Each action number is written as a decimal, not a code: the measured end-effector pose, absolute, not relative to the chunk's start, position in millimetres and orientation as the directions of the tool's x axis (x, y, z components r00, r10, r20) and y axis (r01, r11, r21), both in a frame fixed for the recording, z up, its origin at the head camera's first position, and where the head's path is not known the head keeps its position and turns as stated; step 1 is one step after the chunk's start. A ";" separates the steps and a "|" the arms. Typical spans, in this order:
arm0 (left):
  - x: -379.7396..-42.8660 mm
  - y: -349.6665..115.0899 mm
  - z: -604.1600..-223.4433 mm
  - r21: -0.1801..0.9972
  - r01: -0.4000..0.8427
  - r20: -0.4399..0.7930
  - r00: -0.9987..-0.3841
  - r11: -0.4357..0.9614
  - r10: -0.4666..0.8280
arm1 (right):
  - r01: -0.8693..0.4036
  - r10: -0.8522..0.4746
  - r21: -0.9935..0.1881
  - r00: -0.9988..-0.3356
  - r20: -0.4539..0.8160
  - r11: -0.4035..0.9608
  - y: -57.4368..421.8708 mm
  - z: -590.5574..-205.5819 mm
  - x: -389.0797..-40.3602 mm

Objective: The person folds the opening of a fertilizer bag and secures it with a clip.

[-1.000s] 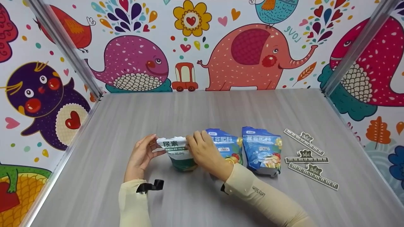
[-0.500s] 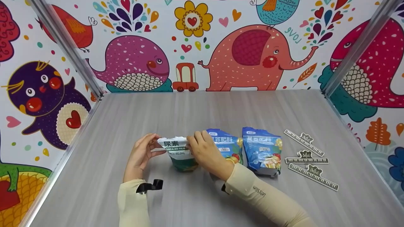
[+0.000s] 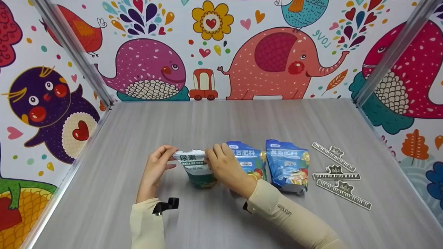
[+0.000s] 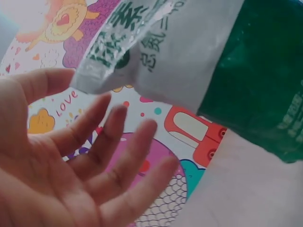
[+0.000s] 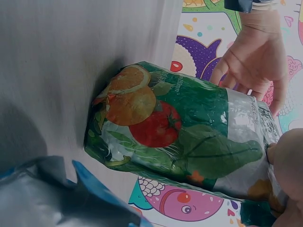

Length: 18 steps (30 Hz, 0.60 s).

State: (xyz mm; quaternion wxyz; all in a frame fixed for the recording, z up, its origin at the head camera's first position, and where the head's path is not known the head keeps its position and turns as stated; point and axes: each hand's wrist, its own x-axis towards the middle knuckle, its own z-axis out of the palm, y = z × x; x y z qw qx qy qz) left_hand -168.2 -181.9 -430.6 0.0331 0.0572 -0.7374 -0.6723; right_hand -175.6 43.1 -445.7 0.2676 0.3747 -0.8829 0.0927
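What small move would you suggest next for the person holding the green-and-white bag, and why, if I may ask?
Probably pinch the bag firmly at its left top corner: the left hand is there but loosely spread, while the right hand grips the other end of the top. Holding both ends would likely help keep the top flat.

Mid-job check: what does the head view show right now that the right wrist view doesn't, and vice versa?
Only the head view: three piano-key clips, the wall's elephant and the printed fronts of two blue compound-fertilizer bags.
Only the right wrist view: the tomato print on the urea bag.
Both: that urea bag, the left hand, the right hand, the grey tabletop and the purple whale.
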 end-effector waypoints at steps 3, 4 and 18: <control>-165.8 -178.8 -427.8 0.984 -0.028 -0.002 -0.990 0.177 -0.144 | -0.711 -0.611 0.028 -0.583 0.535 0.703 43.2 -445.7 -175.6; -164.9 -177.8 -427.2 0.978 -0.021 0.010 -0.989 0.209 -0.147 | -0.710 -0.612 0.029 -0.585 0.533 0.704 43.2 -445.9 -175.6; -155.6 -164.2 -422.6 0.805 0.089 0.219 -0.963 0.587 -0.154 | -0.706 -0.602 0.057 -0.555 0.574 0.706 42.9 -449.3 -176.6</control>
